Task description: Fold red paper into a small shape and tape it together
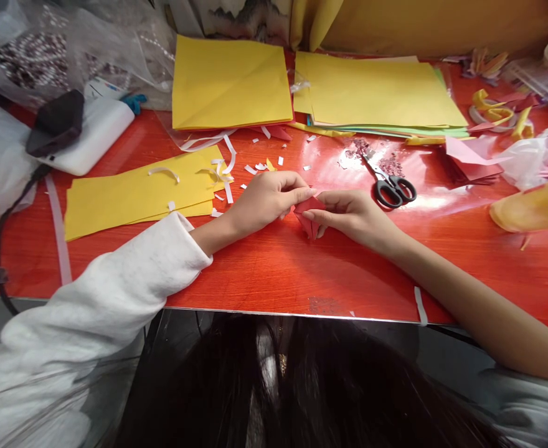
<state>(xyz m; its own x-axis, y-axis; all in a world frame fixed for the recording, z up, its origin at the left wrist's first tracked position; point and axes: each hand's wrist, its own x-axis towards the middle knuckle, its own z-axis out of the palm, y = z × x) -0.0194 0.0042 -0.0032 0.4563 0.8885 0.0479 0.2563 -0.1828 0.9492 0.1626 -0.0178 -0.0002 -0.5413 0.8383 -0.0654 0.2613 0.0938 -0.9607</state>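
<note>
A small folded piece of red paper [307,214] is held between both hands above the red table [255,274]. My left hand [274,196] pinches its upper left corner with thumb and forefinger. On the right side of the paper, the fingers and thumb of my right hand [344,214] close on it. Black-handled scissors [394,190] lie beyond my right hand, blades pointing away. White paper scraps [250,168] are scattered just beyond my left hand.
Yellow sheets [138,190] lie at the left, near a white box [91,137]. Two larger yellow stacks [231,84] stand along the back. Red and pink papers [474,162] and a yellowish cup [530,208] are at the right.
</note>
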